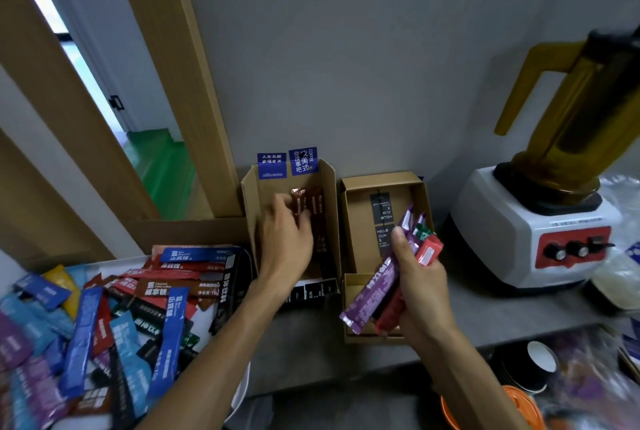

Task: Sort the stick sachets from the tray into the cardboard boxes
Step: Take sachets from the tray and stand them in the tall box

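Dozens of stick sachets (86, 325) lay heaped in the white tray (110, 264) at the left, while a few brown sachets (310, 202) stood in the taller cardboard box (329, 194), where the left hand (287, 239) reached in with its fingers against them (too blurred to tell whether it gripped one). The right hand (419, 284) was curled round a bundle of purple, red and green sachets (377, 291) above the low cardboard box (360, 221), beside a white blender (519, 232) on the grey counter (502, 318).

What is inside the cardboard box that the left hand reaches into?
Brown stick sachets lie in the box, with darker sachets along its right wall. The left hand is over them and hides the floor beneath it, so anything there cannot be seen.
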